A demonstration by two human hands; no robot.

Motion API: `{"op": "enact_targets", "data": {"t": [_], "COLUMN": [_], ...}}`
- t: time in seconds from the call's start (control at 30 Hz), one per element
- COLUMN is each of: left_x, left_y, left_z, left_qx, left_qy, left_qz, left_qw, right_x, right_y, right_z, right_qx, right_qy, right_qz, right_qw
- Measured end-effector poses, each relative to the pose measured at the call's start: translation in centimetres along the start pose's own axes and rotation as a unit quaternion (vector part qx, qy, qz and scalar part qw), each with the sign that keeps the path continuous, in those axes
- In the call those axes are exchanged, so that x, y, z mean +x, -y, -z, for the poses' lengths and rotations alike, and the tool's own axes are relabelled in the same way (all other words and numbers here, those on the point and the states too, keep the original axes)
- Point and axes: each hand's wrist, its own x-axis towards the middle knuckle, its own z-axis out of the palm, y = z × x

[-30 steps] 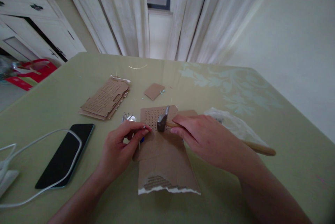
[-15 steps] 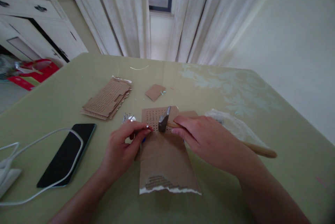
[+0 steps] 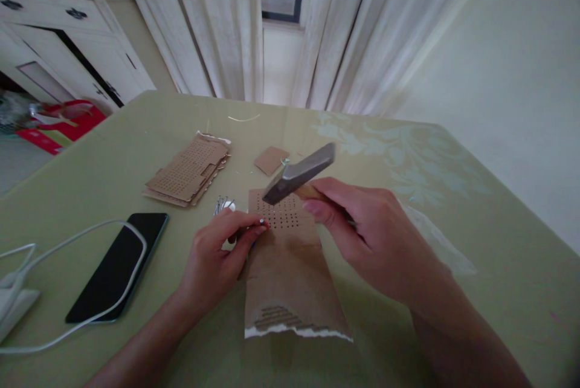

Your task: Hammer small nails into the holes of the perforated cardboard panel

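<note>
Hammer raised over punched cardboard, nail pinched beneath.
We record: right hand wrapped around the hammer, its head lifted clear above the cardboard sheet lying on the tabletop; left hand with thumb and forefinger pressed together on what looks like a small nail at the sheet's hole grid; loose nails, phone and stacked cardboard to the left.
</note>
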Motion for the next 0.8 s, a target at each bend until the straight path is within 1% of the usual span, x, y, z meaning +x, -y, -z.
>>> {"op": "enact_targets", "data": {"t": [0.03, 0.07, 0.1, 0.2, 0.23, 0.27, 0.37, 0.4, 0.43, 0.47, 0.57, 0.6, 0.63, 0.7, 0.77, 0.8], "left_x": [0.0, 0.0, 0.1, 0.1, 0.1, 0.1, 0.0, 0.0, 0.0, -0.1, -0.3, -0.3, -0.4, -0.5, -0.5, -0.5], "left_y": [-0.1, -0.1, -0.2, -0.2, -0.1, -0.1, -0.1, -0.1, -0.1, -0.1, -0.1, -0.1, -0.1, 0.0, 0.1, 0.1], "left_z": [0.0, 0.0, 0.0, 0.0, -0.1, -0.1, -0.1, -0.1, -0.1, -0.2, -0.2, -0.3, -0.3, -0.3, -0.2, -0.2], "left_qx": [0.005, 0.008, 0.011, 0.015, 0.015, 0.014, 0.012, 0.012, 0.012, 0.013, 0.006, 0.002, -0.001, -0.006, -0.009, -0.01], "left_qy": [-0.002, -0.003, -0.005, -0.007, -0.005, -0.002, 0.007, 0.007, 0.007, 0.005, 0.003, 0.005, 0.006, 0.01, 0.019, 0.025], "left_qz": [-0.007, -0.014, -0.02, -0.034, -0.035, -0.035, -0.032, -0.033, -0.033, -0.035, -0.018, -0.004, 0.009, 0.024, 0.022, 0.02], "left_qw": [1.0, 1.0, 1.0, 0.999, 0.999, 0.999, 0.999, 0.999, 0.999, 0.999, 1.0, 1.0, 1.0, 1.0, 1.0, 0.999], "right_x": [0.0, -0.1, -0.2, -0.5, -0.5, -0.6, -0.7, -0.7, -0.6, -0.6, -0.5, -0.5, -0.5, -0.6, -0.6, -0.6], "right_y": [0.3, 0.5, 0.7, 1.1, 1.2, 1.2, 1.3, 1.3, 1.3, 1.3, 1.3, 1.3, 1.3, 1.3, 1.3, 1.3], "right_z": [0.0, 0.0, -0.1, -0.2, -0.2, -0.2, 0.0, -0.1, -0.2, -0.3, -0.7, -0.8, -0.7, -0.6, -0.5, -0.6], "right_qx": [0.024, 0.035, 0.032, -0.003, -0.01, -0.012, 0.0, 0.004, 0.007, 0.003, -0.05, -0.064, -0.068, -0.044, -0.016, -0.014], "right_qy": [-0.032, -0.046, -0.037, 0.052, 0.066, 0.061, -0.014, -0.03, -0.029, -0.011, 0.08, 0.098, 0.101, 0.075, 0.047, 0.047], "right_qz": [0.012, 0.023, 0.028, 0.022, 0.017, 0.015, 0.03, 0.036, 0.041, 0.041, 0.022, 0.016, 0.011, 0.006, 0.003, 0.002], "right_qw": [0.999, 0.998, 0.998, 0.998, 0.998, 0.998, 0.999, 0.999, 0.999, 0.999, 0.995, 0.993, 0.993, 0.996, 0.999, 0.999]}}
